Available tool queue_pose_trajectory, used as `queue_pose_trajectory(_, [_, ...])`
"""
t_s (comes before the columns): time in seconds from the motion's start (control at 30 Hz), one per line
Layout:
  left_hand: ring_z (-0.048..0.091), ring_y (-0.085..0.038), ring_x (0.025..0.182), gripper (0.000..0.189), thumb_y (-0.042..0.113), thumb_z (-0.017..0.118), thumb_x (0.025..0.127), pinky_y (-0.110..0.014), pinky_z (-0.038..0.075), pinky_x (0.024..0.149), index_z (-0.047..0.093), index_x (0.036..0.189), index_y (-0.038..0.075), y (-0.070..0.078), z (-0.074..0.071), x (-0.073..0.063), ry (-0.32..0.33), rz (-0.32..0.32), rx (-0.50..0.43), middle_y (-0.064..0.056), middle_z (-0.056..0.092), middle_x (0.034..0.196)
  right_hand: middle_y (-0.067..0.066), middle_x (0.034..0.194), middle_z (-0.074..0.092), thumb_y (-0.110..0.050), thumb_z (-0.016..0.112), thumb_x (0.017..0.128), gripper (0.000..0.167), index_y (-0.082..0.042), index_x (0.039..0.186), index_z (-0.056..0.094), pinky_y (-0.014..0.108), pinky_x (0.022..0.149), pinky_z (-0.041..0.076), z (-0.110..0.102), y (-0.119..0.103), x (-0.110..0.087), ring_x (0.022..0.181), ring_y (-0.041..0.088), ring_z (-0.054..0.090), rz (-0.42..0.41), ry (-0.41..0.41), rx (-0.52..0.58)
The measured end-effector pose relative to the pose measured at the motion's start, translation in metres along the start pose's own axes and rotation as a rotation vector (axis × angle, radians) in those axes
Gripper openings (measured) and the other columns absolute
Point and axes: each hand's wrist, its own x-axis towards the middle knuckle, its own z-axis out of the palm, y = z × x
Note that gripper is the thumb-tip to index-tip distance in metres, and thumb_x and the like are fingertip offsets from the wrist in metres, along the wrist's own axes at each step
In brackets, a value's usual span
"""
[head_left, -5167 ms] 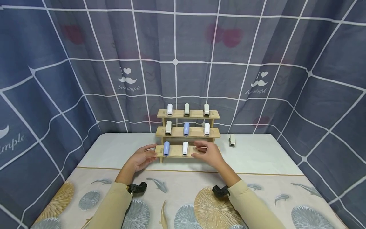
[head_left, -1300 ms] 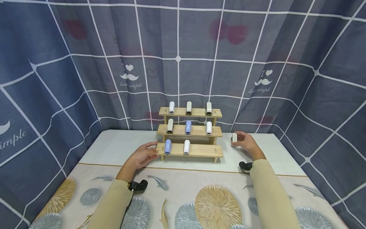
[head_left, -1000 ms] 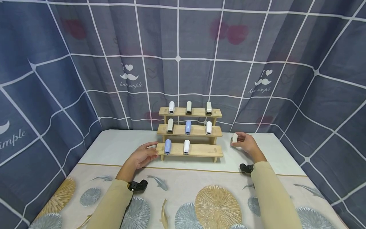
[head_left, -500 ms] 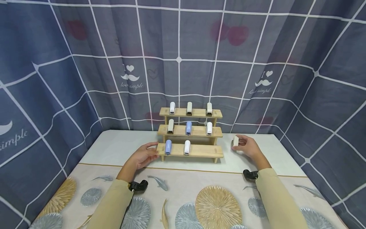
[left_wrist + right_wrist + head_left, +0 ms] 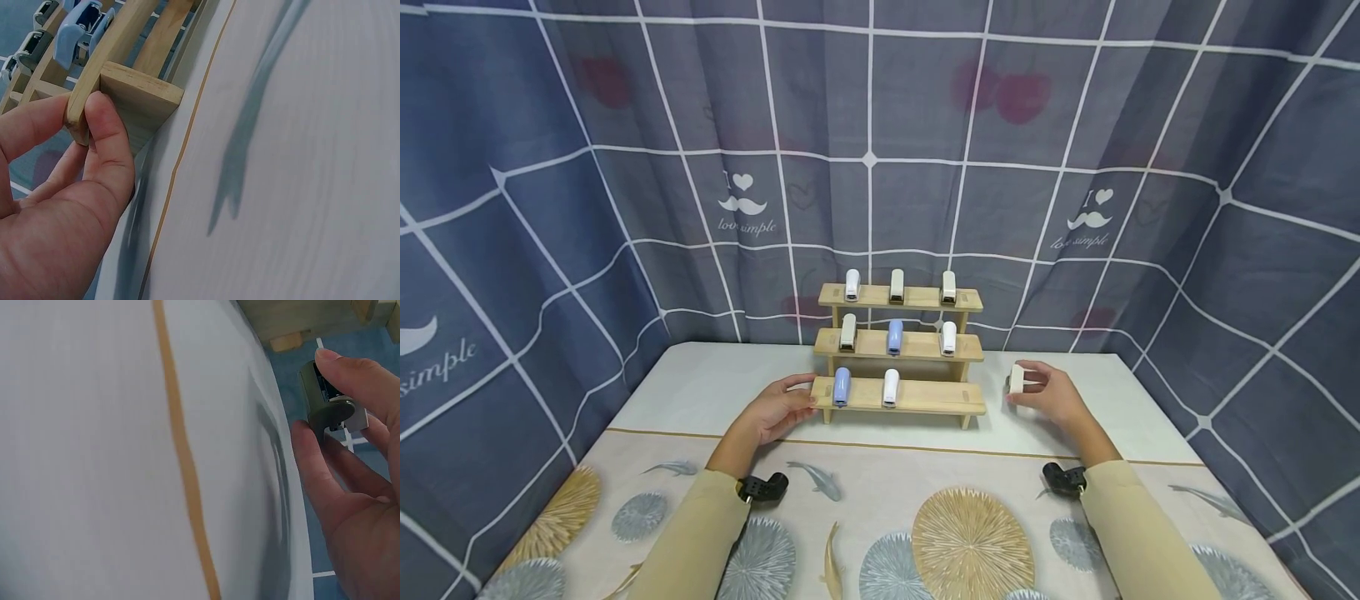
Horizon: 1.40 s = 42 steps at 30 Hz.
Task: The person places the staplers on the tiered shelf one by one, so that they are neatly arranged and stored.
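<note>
My left hand [image 5: 778, 408] pinches the left end of the lowest board of a three-tier wooden stand [image 5: 936, 398]. In the left wrist view, thumb and fingers close on that board end [image 5: 78, 109]. To the right of the stand, my right hand [image 5: 1051, 393] holds a small cream mini stapler [image 5: 1017, 379] between thumb and fingers. The right wrist view shows this stapler [image 5: 309, 394] tilted, its dark inner part facing the thumb. On the bottom tier sit a blue mini stapler [image 5: 842, 387] at the left and a white mini stapler [image 5: 891, 389] near the middle.
The middle tier bears a cream stapler [image 5: 847, 332], a blue one [image 5: 895, 336] and a white one [image 5: 948, 338]. A white stapler [image 5: 852, 285] and two cream staplers [image 5: 897, 286] stand on the top tier. Behind the white tabletop [image 5: 700, 392] hangs a checked curtain [image 5: 820, 200].
From the bottom tier's right end, my right hand moved right and took hold of the cream stapler on the table. Over the last second it has come slightly nearer. My left hand stayed put.
</note>
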Motion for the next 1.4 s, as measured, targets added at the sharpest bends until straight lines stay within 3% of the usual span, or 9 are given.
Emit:
queue_pose_trajectory(0.17, [0.068, -0.012, 0.085, 0.072, -0.012, 0.056, 0.094, -0.02, 0.06, 0.077, 0.024, 0.158, -0.005, -0.001, 0.0, 0.0, -0.002, -0.002, -0.003, -0.004, 0.067, 0.101, 0.031, 0.144, 0.054, -0.021, 0.09, 0.08, 0.086, -0.005, 0.152, 0.046, 0.047, 0.099, 0.058, 0.003, -0.006, -0.011, 0.126, 0.045, 0.061, -0.009, -0.019, 0.05])
queue_pose_trajectory(0.3, [0.068, -0.012, 0.085, 0.071, -0.012, 0.056, 0.094, -0.021, 0.06, 0.077, 0.026, 0.158, -0.005, 0.0, 0.001, 0.0, 0.01, -0.012, -0.004, -0.004, 0.067, 0.101, 0.033, 0.145, 0.05, -0.013, 0.089, 0.079, 0.085, -0.005, 0.152, 0.046, 0.032, 0.089, 0.061, 0.007, -0.013, -0.019, 0.12, 0.043, 0.065, -0.014, -0.031, 0.141])
queue_pose_trajectory(0.43, [0.068, -0.013, 0.086, 0.071, -0.013, 0.057, 0.093, -0.021, 0.061, 0.078, 0.028, 0.158, -0.003, 0.0, 0.001, 0.001, 0.025, -0.015, -0.003, -0.004, 0.068, 0.101, 0.034, 0.144, 0.051, -0.009, 0.088, 0.079, 0.084, -0.005, 0.152, 0.046, 0.022, 0.079, 0.06, 0.011, -0.02, -0.026, 0.109, 0.031, 0.071, -0.014, -0.034, 0.189])
queue_pose_trajectory(0.6, [0.068, -0.012, 0.087, 0.071, -0.012, 0.057, 0.094, -0.021, 0.061, 0.079, 0.026, 0.158, -0.004, -0.001, 0.0, 0.001, 0.018, -0.012, 0.01, -0.004, 0.068, 0.103, 0.033, 0.142, 0.052, -0.007, 0.088, 0.078, 0.083, -0.007, 0.151, 0.049, 0.022, 0.077, 0.061, 0.017, -0.028, -0.034, 0.1, 0.015, 0.072, -0.028, -0.041, 0.235])
queue_pose_trajectory(0.97, [0.069, -0.012, 0.089, 0.074, -0.007, 0.064, 0.092, -0.022, 0.061, 0.081, 0.028, 0.156, -0.006, -0.002, -0.003, -0.002, -0.048, 0.04, -0.009, -0.005, 0.068, 0.105, 0.03, 0.142, 0.053, -0.005, 0.088, 0.077, 0.079, 0.0, 0.147, 0.051, 0.021, 0.077, 0.062, 0.027, -0.039, -0.048, 0.095, 0.005, 0.069, -0.075, -0.003, 0.299])
queue_pose_trajectory(1.2, [0.069, -0.012, 0.085, 0.072, -0.011, 0.058, 0.094, -0.02, 0.061, 0.078, 0.027, 0.158, -0.004, 0.001, 0.0, -0.001, 0.017, -0.005, 0.018, -0.004, 0.068, 0.101, 0.026, 0.138, 0.059, -0.005, 0.09, 0.075, 0.078, -0.001, 0.144, 0.054, 0.021, 0.077, 0.062, 0.035, -0.044, -0.051, 0.095, 0.002, 0.07, -0.115, 0.017, 0.318])
queue_pose_trajectory(1.4, [0.068, -0.012, 0.086, 0.071, -0.011, 0.057, 0.095, -0.02, 0.06, 0.077, 0.026, 0.158, -0.003, 0.0, -0.001, 0.001, 0.019, -0.009, 0.011, -0.004, 0.068, 0.103, 0.027, 0.137, 0.06, -0.008, 0.092, 0.073, 0.079, -0.003, 0.143, 0.056, 0.02, 0.082, 0.061, 0.044, -0.05, -0.051, 0.098, 0.003, 0.069, -0.116, -0.006, 0.321])
